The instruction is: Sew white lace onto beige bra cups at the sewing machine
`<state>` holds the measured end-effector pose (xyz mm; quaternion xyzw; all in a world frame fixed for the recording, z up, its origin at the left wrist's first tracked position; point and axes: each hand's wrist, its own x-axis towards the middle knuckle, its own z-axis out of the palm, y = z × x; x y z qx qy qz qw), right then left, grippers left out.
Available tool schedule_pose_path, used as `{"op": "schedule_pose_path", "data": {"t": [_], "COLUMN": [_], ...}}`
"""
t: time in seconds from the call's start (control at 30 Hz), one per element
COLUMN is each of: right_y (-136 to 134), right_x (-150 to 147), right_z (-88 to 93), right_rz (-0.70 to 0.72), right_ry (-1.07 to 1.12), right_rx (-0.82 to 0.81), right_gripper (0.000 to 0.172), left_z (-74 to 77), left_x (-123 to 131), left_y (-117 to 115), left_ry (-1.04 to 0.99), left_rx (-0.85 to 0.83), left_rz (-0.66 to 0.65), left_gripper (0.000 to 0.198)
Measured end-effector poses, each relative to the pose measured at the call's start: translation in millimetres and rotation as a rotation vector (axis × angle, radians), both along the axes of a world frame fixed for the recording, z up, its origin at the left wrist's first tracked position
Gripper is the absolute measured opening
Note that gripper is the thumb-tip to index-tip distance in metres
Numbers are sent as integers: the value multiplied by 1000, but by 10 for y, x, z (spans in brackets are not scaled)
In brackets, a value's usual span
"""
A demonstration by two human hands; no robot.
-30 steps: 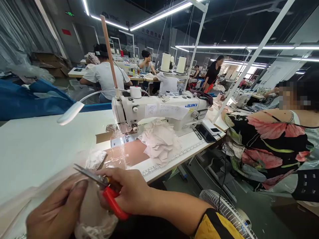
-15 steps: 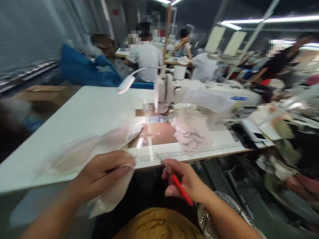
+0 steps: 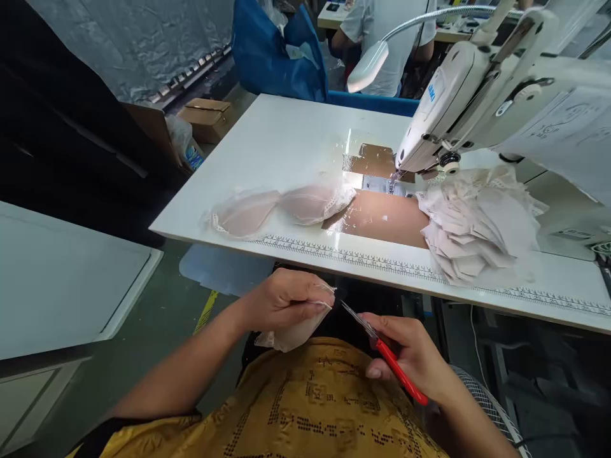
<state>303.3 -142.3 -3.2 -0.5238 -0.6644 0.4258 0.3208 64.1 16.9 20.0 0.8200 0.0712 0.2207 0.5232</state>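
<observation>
Between thumb and fingers, my left hand (image 3: 291, 299) pinches a pale pink lace-edged fabric piece (image 3: 298, 334), which hangs below the table's front edge. Thin threads or an edge stick out at the fingertips. My right hand (image 3: 405, 350) is closed around red-handled scissors (image 3: 398, 369), their narrow metal tips pointing up-left, close to but apart from the cloth. On the white sewing table (image 3: 286, 133) above lie two joined pale pink lace-trimmed cups (image 3: 286, 207). To their right, beside the needle area, rests a pile of pale pink fabric pieces (image 3: 482, 222).
A white sewing machine (image 3: 443, 114) stands at the right of the table, with a lamp (image 3: 367, 67) over it. A ruler strip (image 3: 358, 257) runs along the front edge. Behind are a blue fabric bin (image 3: 281, 57), a cardboard box (image 3: 205, 119) and a seated person (image 3: 386, 38).
The view has tilted down and turned left. Both hands have come below the table edge, nearer the body, still with the fabric piece and scissors; the scissor tips are nearer the cloth.
</observation>
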Motion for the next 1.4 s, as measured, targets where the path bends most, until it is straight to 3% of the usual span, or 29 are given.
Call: {"op": "schedule_pose_path", "data": {"t": [0.2,0.5,0.6,0.77,1.1,1.4], "right_y": [67,90,103,189,246,232], "right_x": [-81,-106,-122,-189,-218,-220], "right_z": [28,12,13,96,134,90], "right_rz": [30,26,33,76,97,89], "right_ry": [-30,-65,-55,-41,-82,-48], "right_rx": [-92,-58,-67,-105,-50,-39], "right_gripper": [49,50,49,42,57,44], "left_z": [-60,-69,-74,-98,-124,-119], "left_x": [-44,-95,-90,-63,-43,-26], "left_y": [-38,-19,-14,-71,-135,-139], "left_ry": [30,-74,-143,-93,-95,-116], "left_rx": [-43,-15,5,-37,-56,-12], "left_rz": [6,37,16,-24,-48,-47], "left_gripper": [24,27,32,31,28,32]}}
